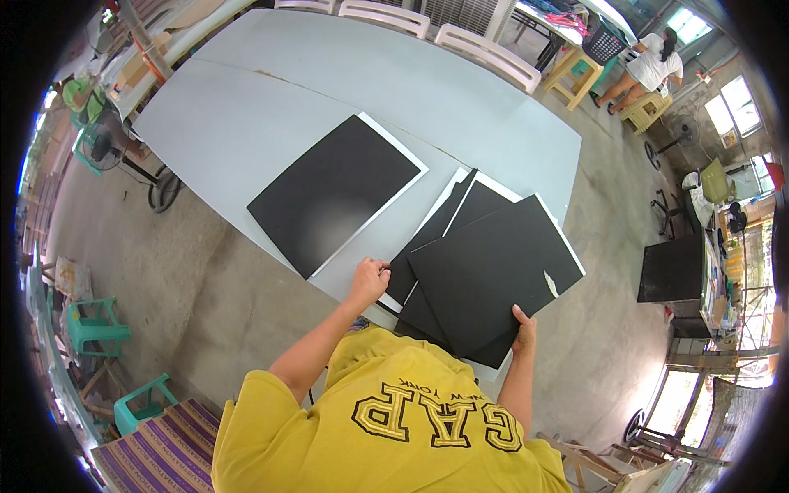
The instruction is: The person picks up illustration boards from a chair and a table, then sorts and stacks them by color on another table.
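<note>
The big grey table [271, 90] filled the upper half of the view, its edges bending toward the rim. On it, left of centre, lay one large black sheet [333, 193] on its own, flat, a thin white border showing along its right side. Just to its right, at the table's near edge, sat the fanned stack of black sheets [460, 271], overlapping at angles. The top sheet [493, 263] lay tilted, with a small white tear near its right edge, and it overhung the table toward the person in the yellow shirt [386, 419].

Left hand [369, 279] was there at the stack's left edge, fingers curled in and pinched on the edge of a lower sheet. Right hand [523, 326] was down at the near corner of the stack, thumb on top and fingers out of sight beneath, clamped on the sheets.

Farther off, white plastic chairs [485, 49] stood beyond the table, and green stools [97, 324] on the concrete floor at left.
</note>
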Available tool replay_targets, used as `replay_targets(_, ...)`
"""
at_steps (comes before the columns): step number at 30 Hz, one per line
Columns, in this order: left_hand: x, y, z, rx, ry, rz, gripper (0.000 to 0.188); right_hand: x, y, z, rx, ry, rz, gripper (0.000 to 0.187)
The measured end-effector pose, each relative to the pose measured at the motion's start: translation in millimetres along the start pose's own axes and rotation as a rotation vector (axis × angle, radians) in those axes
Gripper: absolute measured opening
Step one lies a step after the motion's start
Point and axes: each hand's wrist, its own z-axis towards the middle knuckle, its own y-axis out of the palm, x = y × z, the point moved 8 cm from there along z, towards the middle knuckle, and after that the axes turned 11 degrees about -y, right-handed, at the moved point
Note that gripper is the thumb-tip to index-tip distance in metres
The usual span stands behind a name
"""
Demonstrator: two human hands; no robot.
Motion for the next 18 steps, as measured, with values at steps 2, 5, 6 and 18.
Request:
replay_targets(2, 19.5, 5.4, -8.4, -0.198, 0.003, -0.031, 0.028, 0.3, -2.1, -2.3, 0.005, 0.021, -0.003, 0.048)
replay_targets(5, 26.1, 13.1, -18.6, -0.067, 0.012, -0.128, 0.029, 2.5, -1.8, -4.9, 0.016, 0.052, 0.022, 0.048)
replay_targets(6, 28.3, 0.4, -23.5, 0.222, 0.145, -0.054, 0.031, 0.9, 2.4, -5.6, 0.003, 0.062, 0.040, 0.049)
replay_targets(18, 0.4, -15.0, 7.8, 0.088, -0.084, -0.101, 0.022, -3.9, 8.4, -10.4, 0.000, 0.095, 0.081, 0.049)
